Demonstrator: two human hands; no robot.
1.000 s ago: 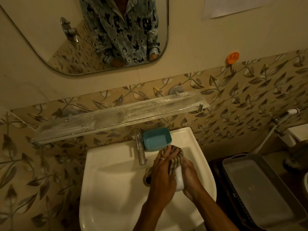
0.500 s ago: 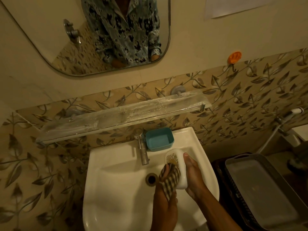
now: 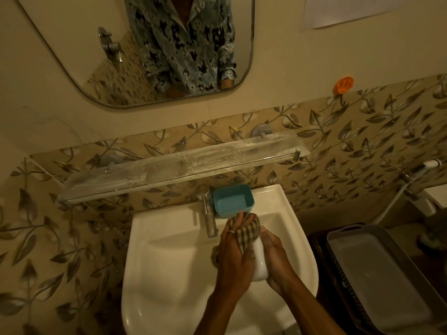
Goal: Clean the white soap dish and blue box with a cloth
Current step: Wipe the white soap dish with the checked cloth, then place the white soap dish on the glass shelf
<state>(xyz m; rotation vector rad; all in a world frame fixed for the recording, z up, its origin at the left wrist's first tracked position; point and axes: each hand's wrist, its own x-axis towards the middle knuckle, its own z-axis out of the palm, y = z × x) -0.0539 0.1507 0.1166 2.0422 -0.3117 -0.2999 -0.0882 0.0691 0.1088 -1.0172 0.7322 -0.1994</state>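
- Fingers (image 3: pixel 238 232) of the left hand (image 3: pixel 233 257) are curling around a checked cloth (image 3: pixel 246 232), pressing it onto the top end of the white soap dish (image 3: pixel 259 262).
- Opposite, the right hand (image 3: pixel 275 255) is cupping the dish from its right side, fingers wrapped along its length and gripping it (a ring is showing on one left finger).
- Both hands are holding the dish above the bowl of the white washbasin (image 3: pixel 169 262), towards its right edge and just in front of the back ledge.
- On that back ledge, the blue box (image 3: pixel 233 200) is sitting open side up, just right of the metal tap (image 3: pixel 208 213) and touching neither hand.
- Above the basin, a glass shelf (image 3: pixel 181 165) is running along the leaf-patterned tiles, under a mirror (image 3: pixel 72 44) that is reflecting a patterned shirt.
- Beyond the basin's right edge, a grey tray (image 3: pixel 377 274) is resting on a dark crate (image 3: pixel 324 262).
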